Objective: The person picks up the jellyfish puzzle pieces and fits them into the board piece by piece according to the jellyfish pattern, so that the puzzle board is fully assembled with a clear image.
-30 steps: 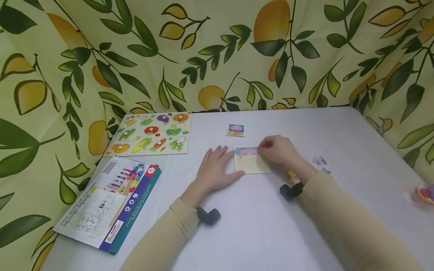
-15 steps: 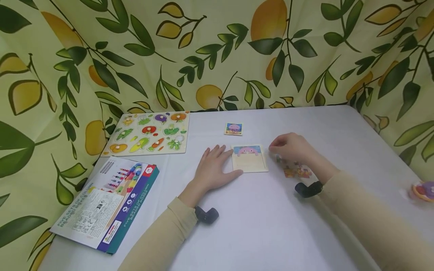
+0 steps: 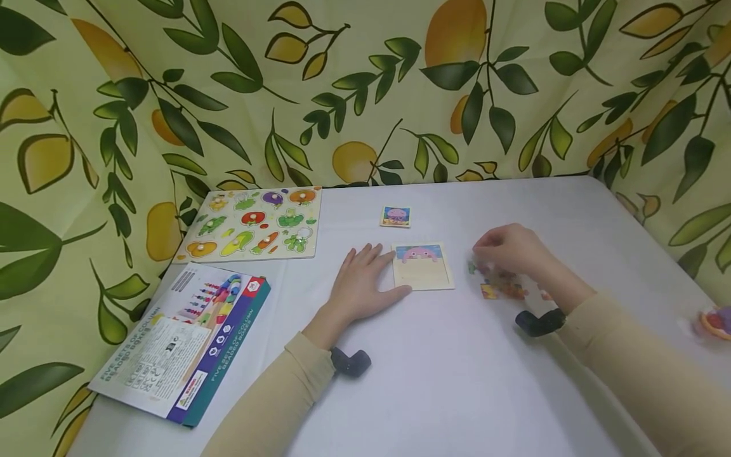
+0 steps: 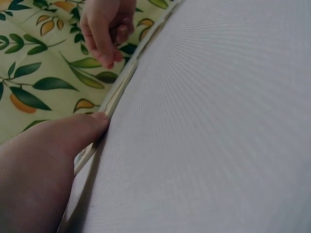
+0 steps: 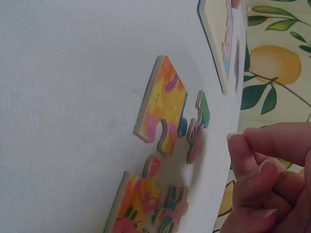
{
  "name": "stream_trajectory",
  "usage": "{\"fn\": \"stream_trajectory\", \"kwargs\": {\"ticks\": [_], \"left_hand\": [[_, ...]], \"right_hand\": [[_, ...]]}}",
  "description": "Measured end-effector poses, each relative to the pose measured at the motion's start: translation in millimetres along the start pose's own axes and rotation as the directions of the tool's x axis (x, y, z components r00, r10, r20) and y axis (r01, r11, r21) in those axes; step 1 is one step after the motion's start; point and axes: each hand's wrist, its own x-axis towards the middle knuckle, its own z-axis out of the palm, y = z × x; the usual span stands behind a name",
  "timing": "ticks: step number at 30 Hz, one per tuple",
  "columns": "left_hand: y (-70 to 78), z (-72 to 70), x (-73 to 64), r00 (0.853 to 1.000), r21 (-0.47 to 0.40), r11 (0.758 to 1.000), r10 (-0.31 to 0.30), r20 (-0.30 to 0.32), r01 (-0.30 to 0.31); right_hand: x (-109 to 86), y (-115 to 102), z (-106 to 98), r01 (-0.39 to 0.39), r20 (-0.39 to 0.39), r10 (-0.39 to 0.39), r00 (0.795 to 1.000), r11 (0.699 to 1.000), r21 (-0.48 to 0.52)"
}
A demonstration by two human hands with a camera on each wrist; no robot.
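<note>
A small wooden puzzle tray (image 3: pixel 422 276) lies flat at the middle of the table, its top strip filled with a pink cartoon head on blue. My left hand (image 3: pixel 358 285) rests spread beside it, thumb (image 4: pixel 90 128) on its edge in the left wrist view. To the tray's right, my right hand (image 3: pixel 511 249) hovers over loose jigsaw pieces (image 3: pixel 489 291), partly hiding them. In the right wrist view its fingers are loosely curled with nothing visible between them. An orange-yellow piece (image 5: pixel 163 104) lies nearest there, and another flowered piece (image 5: pixel 133 199) sits lower.
A small picture square (image 3: pixel 395 216) with a pink figure lies beyond the tray. At the left are a vegetable peg board (image 3: pixel 228 222) and a beaded-toy box (image 3: pixel 183 343). A round colourful item (image 3: pixel 716 322) sits at the far right; a leaf-patterned cloth (image 3: pixel 365 95) hangs behind.
My right hand has left the tray's upper strip and moved right over the loose pieces, uncovering the pink head. The left hand has stayed in place.
</note>
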Motion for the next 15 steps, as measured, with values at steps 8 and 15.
{"fn": "stream_trajectory", "kwargs": {"ticks": [8,15], "left_hand": [[0.6,-0.2,0.8,1.0,0.006,1.0,-0.006,0.002,0.006],[1.4,1.1,-0.2,1.0,-0.004,1.0,-0.013,0.003,0.013]], "right_hand": [[-3.1,0.5,-4.0,-0.012,-0.011,0.012,1.0,1.0,0.014],[-8.8,3.5,-6.3,0.007,-0.039,-0.006,0.999,1.0,0.025]]}}
